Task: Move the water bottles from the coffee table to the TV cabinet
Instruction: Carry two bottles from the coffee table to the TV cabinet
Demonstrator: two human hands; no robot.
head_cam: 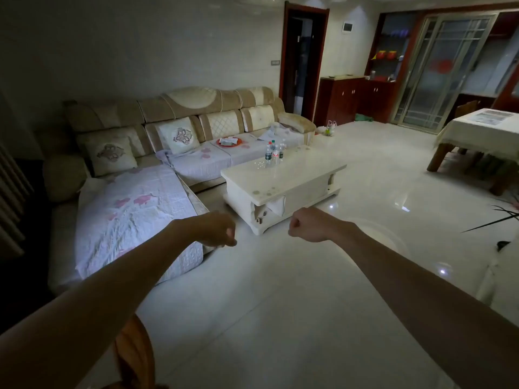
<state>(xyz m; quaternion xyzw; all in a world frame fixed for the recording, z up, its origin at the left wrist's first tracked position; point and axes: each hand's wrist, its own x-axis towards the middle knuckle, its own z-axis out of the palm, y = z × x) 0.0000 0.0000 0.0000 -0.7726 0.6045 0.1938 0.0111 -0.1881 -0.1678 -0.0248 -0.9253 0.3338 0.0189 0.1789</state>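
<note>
Several clear water bottles (274,153) with green or red labels stand close together on the far left part of the white coffee table (303,171). Both my arms reach forward over the floor, well short of the table. My left hand (217,230) is a closed fist with nothing in it. My right hand (306,225) is also a closed fist, empty, level with the table's near corner. The TV cabinet is not in view.
A beige L-shaped sofa (174,127) with a light quilt runs along the left and behind the table; an orange plate (229,141) lies on it. A dining table (483,133) with a cloth stands at the right. A wooden chair back (134,352) is below my left arm.
</note>
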